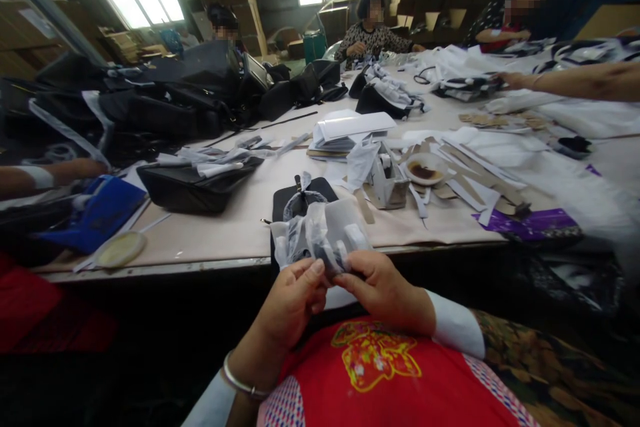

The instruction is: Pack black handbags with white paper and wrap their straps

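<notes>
Left hand (295,297), right hand (387,287): thumbs and fingers pinching the near margin of translucent wrapping (325,230), seemingly to steady it between them.
Black bag (283,200): partly beneath the wrapping, overhanging the front edge of the work surface (240,233), presumably for nearness.
Second black bag (180,192): left, behind that edge, supporting white strips (220,169).
Dish (427,175): right of centre, brown substance inside.
Black bag heap (165,107): toward far left corner.
</notes>
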Motion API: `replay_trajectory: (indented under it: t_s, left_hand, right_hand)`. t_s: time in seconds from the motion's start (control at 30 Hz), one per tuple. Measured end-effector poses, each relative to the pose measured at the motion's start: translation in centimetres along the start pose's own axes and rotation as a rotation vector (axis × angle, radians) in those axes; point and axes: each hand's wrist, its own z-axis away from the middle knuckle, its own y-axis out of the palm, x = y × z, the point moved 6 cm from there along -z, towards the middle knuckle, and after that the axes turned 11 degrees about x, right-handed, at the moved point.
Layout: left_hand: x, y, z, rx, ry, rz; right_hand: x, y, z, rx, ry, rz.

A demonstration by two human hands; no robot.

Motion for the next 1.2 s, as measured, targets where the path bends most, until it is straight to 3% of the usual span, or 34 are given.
replay_trajectory:
  t_s: [0.13, 0.23, 0.37, 0.43, 0.53, 0.67, 0.77, 0.9, 1.0, 1.07, 1.2]
  left_hand:
    - [0.2, -0.4, -0.2, -0.158, 0.024, -0.114]
    - [0.6, 0.0, -0.5, -0.175, 0.029, -0.130]
    - [0.7, 0.4, -0.6, -0.166, 0.038, -0.042]
    - [0.5, 0.4, -0.5, -0.150, 0.042, -0.007]
    - [0.0, 0.1, -0.2, -0.139, 0.066, -0.041]
    - [-1.5, -0.2, 0.5, -0.180, 0.228, -0.464]
    - [-1.9, 0.7, 0.6, -0.180, 0.359, -0.778]
    - [-1.3, 1.2, 0.4, -0.210, 0.386, -0.881]
    - [-0.8, 0.6, 0.2, -0.215, 0.305, -0.778]
    - [-0.1, -0.2, -0.2, -0.162, 0.160, -0.537]
    - [0.7, -0.5, -1.3, -0.034, -0.024, 0.137]
  right_hand:
    - [0.2, 1.3, -0.3, 0.100, -0.038, 0.399]
    - [0.3, 2.4, -0.5, 0.267, 0.017, 0.622]
    - [1.0, 2.4, -0.1, 0.365, 0.078, 0.663]
    - [1.3, 1.7, 0.2, 0.349, 0.106, 0.516]
    - [1.4, 0.5, 0.4, 0.365, 0.091, 0.068]
    - [0.3, -0.9, -0.3, 0.304, 0.186, -0.543]
    - [-0.9, -0.5, -1.1, 0.249, 0.322, -0.745]
    - [-2.0, 0.9, -2.0, 0.174, 0.461, -0.903]
    - [-2.2, 1.7, -2.0, 0.118, 0.489, -1.000]
    - [-2.1, 1.6, -2.0, 0.088, 0.448, -0.951]
    - [-1.8, 0.3, -1.8, -0.014, 0.286, -0.469]
